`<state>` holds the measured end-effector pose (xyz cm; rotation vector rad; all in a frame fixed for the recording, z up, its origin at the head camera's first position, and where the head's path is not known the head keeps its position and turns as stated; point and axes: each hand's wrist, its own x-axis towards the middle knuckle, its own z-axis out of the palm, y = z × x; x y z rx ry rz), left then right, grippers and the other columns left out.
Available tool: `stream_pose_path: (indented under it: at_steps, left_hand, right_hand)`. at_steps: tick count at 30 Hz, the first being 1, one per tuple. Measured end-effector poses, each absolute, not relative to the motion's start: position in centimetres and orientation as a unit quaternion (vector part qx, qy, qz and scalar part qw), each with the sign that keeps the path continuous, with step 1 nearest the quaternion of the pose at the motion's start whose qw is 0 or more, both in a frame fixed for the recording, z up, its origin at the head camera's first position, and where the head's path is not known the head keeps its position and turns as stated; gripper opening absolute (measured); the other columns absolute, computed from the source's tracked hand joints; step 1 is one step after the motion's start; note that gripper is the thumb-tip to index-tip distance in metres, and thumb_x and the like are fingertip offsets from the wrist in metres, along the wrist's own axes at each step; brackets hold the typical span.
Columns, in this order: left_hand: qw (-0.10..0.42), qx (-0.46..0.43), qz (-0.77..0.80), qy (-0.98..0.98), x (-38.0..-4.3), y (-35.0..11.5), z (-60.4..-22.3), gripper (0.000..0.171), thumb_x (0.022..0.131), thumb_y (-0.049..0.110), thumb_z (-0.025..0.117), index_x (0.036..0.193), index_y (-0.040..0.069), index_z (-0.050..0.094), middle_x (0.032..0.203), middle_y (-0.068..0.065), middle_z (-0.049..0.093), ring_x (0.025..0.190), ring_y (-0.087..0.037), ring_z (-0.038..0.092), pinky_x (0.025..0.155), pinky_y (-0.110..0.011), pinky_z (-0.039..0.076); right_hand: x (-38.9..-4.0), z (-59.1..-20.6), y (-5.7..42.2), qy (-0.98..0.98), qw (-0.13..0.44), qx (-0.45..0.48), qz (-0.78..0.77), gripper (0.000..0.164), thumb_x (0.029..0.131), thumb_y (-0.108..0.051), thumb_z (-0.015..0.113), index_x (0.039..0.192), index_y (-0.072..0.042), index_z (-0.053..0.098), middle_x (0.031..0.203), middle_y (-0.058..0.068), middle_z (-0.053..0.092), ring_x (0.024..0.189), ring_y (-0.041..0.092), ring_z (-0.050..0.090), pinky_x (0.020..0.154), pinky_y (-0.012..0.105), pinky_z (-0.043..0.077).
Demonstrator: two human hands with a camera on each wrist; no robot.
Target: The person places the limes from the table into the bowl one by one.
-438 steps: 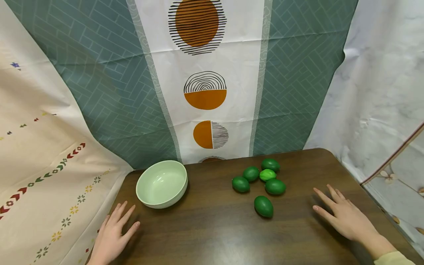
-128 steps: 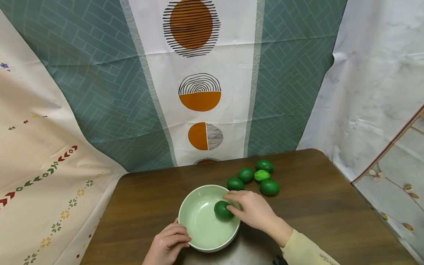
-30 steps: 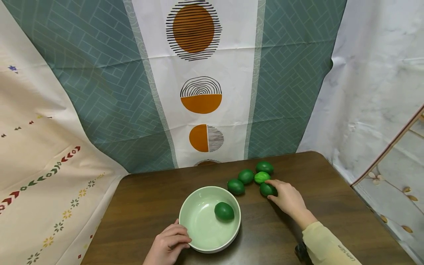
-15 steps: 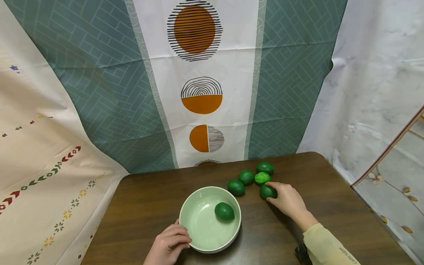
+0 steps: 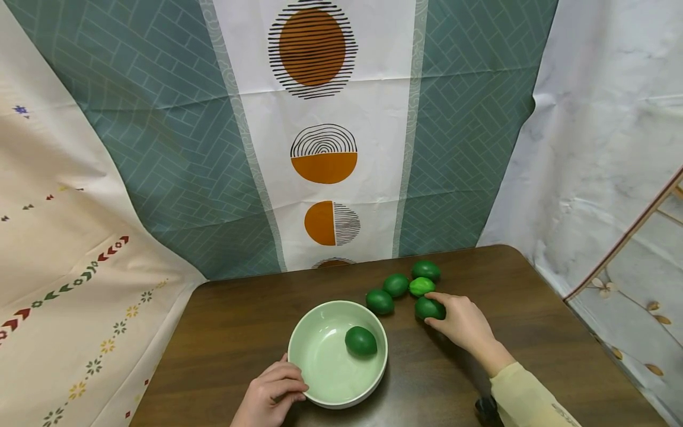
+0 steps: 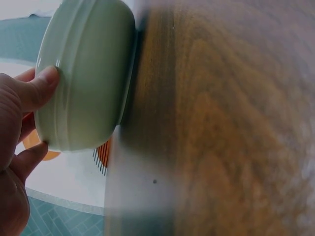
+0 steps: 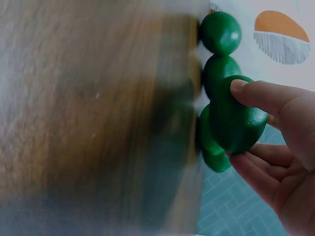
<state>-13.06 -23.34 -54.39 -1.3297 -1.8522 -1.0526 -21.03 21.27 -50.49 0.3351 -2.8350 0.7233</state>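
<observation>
Bowl: pale green and round, sitting upright on the table.
Bowl fruit: one dark green fruit, shaped like an egg, lying inside toward the right.
Left hand: clamped on the bowl at its near left side, fingers on the rim and the outside wall.
Right hand: pinching a fruit, thumb on one side and fingers on the other.
Held fruit: dark green, right of the bowl and apart from it. I cannot tell if it touches the table.
Light fruit: brighter green, just behind the held fruit.
Left fruit: dark green, near the bowl's far right rim.
Middle fruit: dark green, between the left fruit and the light one.
Back fruit: dark green, just behind the light one, near the table's far edge.
Sleeve: pale yellow, on the right arm. A dark thing is by the wrist, too dim to name.
Back cloth: blue-green, with a white strip of orange and black round shapes.
Side cloths: the left cloth is cream with little flowers; the right cloth is white and gray.
</observation>
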Motion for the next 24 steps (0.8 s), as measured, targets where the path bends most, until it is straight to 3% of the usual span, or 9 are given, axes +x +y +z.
stream_pose_path:
  at_steps: [4,6,9,12,20,24]
  left_hand:
    - [0.311,-0.506,-0.401,-0.698,-13.1,-23.2,-54.1,0.015,0.102,0.016,0.074,0.093,0.005,0.078,0.096,-0.009,0.072,0.090,-0.026,0.067,0.126,-0.034,0.036]
    - [0.312,-0.506,-0.400,-0.698,-13.1,-23.2,-54.1,0.016,0.103,0.016,0.074,0.093,0.005,0.078,0.096,-0.009,0.072,0.090,-0.025,0.067,0.126,-0.034,0.036]
    - [0.313,-0.507,-0.397,-0.698,-13.2,-23.3,-54.3,0.016,0.103,0.017,0.074,0.093,0.005,0.078,0.096,-0.009,0.072,0.090,-0.026,0.068,0.126,-0.034,0.036]
    - [0.316,-0.511,-0.398,-0.694,-13.1,-23.1,-54.0,0.016,0.103,0.015,0.074,0.092,0.004,0.077,0.095,-0.010,0.072,0.088,-0.026,0.067,0.126,-0.034,0.036]
    - [0.319,-0.513,-0.396,-0.692,-13.2,-23.1,-53.8,0.016,0.103,0.014,0.074,0.092,0.003,0.077,0.094,-0.011,0.071,0.088,-0.026,0.067,0.126,-0.035,0.036]
    - [0.318,-0.513,-0.396,-0.692,-13.1,-23.1,-53.9,0.016,0.103,0.014,0.074,0.092,0.003,0.077,0.093,-0.011,0.071,0.088,-0.027,0.067,0.127,-0.035,0.036]
  right_hand:
    - [-20.6,-49.7,20.8,-0.954,0.094,0.109,0.262,0.054,0.084,-0.026,0.094,0.134,-0.014,0.075,0.115,0.013,0.078,0.086,0.022,0.073,0.070,0.044,0.062]
    - [-20.2,-49.3,20.4,-0.953,0.090,0.109,0.270,0.054,0.085,-0.028,0.093,0.134,-0.016,0.075,0.097,0.006,0.078,0.074,0.015,0.065,0.063,0.037,0.057]
    - [-19.6,-48.6,19.8,-0.948,0.087,0.111,0.284,0.054,0.085,-0.029,0.093,0.134,-0.016,0.075,0.067,-0.006,0.063,0.059,0.008,0.048,0.055,0.027,0.046]
    - [-19.0,-47.8,19.1,-0.944,0.087,0.116,0.297,0.054,0.085,-0.031,0.093,0.134,-0.018,0.075,0.058,-0.010,0.049,0.054,0.007,0.042,0.050,0.025,0.039]
    - [-17.8,-46.4,17.5,-0.932,0.092,0.149,0.317,0.051,0.085,-0.033,0.093,0.131,-0.024,0.076,0.090,-0.012,0.072,0.074,0.006,0.060,0.062,0.025,0.051]
    - [-17.4,-45.7,16.7,-0.926,0.108,0.165,0.322,0.049,0.083,-0.032,0.095,0.128,-0.025,0.077,0.097,-0.011,0.075,0.083,0.006,0.067,0.067,0.027,0.056]
